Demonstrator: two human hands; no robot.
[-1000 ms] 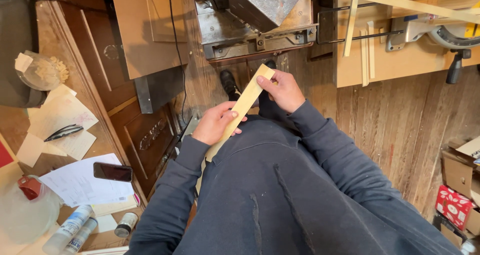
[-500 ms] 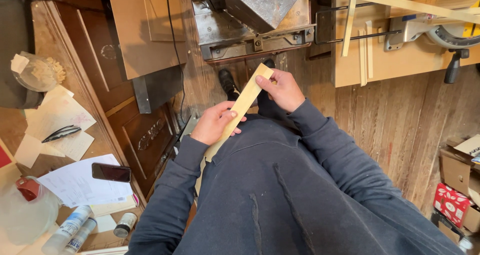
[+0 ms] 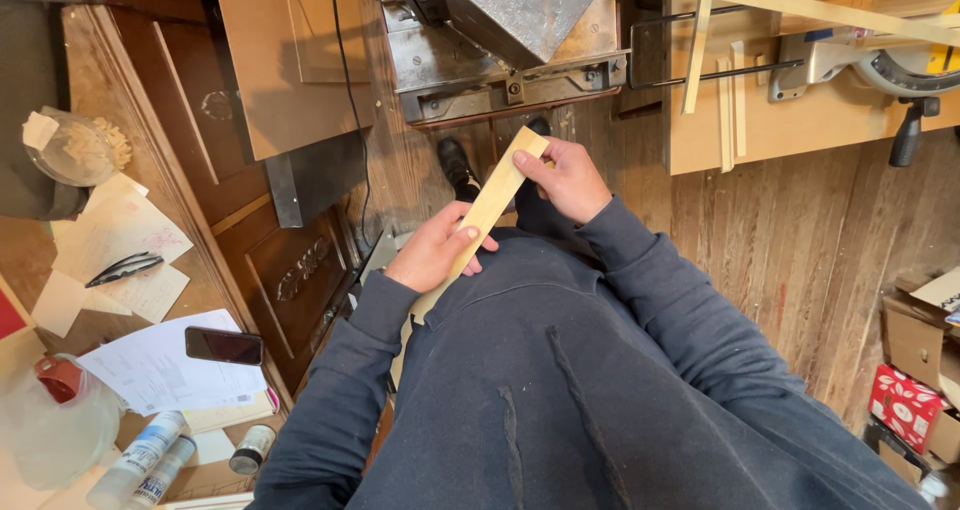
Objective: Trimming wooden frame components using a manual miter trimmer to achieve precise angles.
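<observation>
Both hands (image 3: 440, 250) grip strip (image 3: 490, 205) (tilted).

Worn wooden floorboards (image 3: 800, 260) run beneath a workbench (image 3: 800, 120) carrying a miter saw (image 3: 880, 65). A dark carved wooden cabinet (image 3: 290, 270) stands at left beside a paper-strewn desk (image 3: 40, 260). Cardboard boxes (image 3: 915, 340) sit at right.

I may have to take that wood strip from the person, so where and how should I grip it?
Grip the wood strip on its bare middle stretch, between the left hand low down and the right hand at the top corner. It is thin, flat and tilted, so come from the left side, fingers pinching its two broad faces.
</observation>
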